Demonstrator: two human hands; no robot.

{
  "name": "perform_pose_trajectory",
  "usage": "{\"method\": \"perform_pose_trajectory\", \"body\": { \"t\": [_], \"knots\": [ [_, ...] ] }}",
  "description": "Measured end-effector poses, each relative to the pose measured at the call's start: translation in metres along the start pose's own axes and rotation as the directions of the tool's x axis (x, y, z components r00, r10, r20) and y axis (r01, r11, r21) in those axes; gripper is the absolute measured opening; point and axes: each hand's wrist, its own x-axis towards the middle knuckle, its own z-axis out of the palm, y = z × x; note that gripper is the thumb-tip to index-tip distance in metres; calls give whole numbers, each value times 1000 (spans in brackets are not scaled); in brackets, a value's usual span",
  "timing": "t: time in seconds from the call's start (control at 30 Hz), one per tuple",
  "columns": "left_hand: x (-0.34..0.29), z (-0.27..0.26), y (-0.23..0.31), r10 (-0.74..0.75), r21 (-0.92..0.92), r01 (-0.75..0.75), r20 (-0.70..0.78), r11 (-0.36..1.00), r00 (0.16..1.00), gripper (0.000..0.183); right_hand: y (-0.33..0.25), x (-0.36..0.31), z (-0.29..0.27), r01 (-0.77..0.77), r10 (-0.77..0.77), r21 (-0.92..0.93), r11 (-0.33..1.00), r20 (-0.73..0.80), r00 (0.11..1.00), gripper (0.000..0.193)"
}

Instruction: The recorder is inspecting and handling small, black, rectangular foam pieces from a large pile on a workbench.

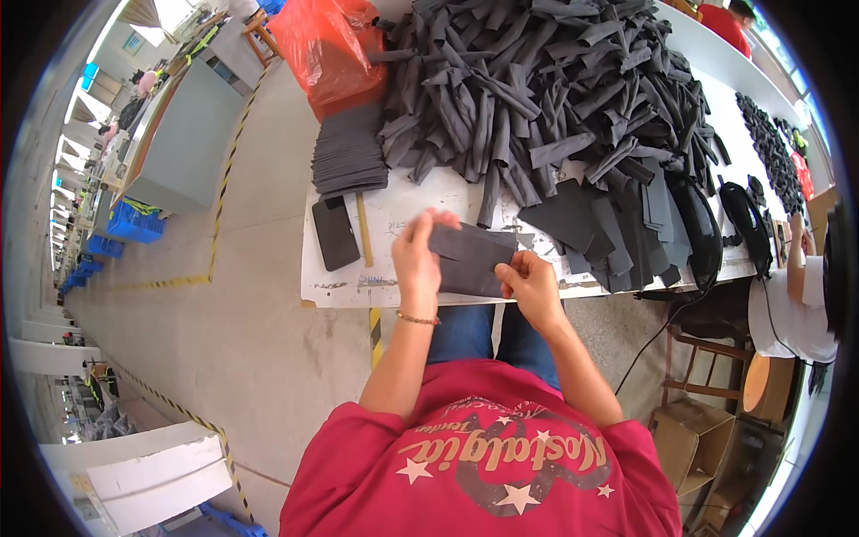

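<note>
A flat dark grey fabric piece (472,261) is held over the near edge of the white table. My right hand (533,283) pinches its right end, thumb on top. At the piece's left end is my left hand (419,259), wearing a beaded bracelet; its fingers are raised and smeared, so their grip does not show. Beyond both hands rises a large heap of folded dark grey fabric strips (528,89). A neat stack of similar pieces (349,150) lies to the left, and flat dark panels (617,231) are spread to the right.
A black phone (335,234) and a thin yellowish stick (364,229) lie near the table's left corner. An orange-red plastic bag (331,54) stands behind the stack. Black mesh items (700,228) and a cable are at right, where another person's arm (795,255) shows.
</note>
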Motion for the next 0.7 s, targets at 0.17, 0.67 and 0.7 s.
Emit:
{"method": "perform_pose_trajectory", "body": {
  "t": [0.17, 0.67, 0.7],
  "knots": [
    [68, 11, 10, 336, 698, -473, 337, 538, 880, 26, 10, 5, -5, 36, -105, -422, 906, -142, 984, 25],
    [78, 60, -11, -271, 623, 2, 337, 782, 902, 18, 33, 76, -83, 454, -396, -803, -386, 589, 704, 8],
    [66, 62, -4, -263, 625, -4, 335, 781, 905, 18, 30, 76, -84, 458, -402, -801, -385, 593, 698, 8]
  ]
}}
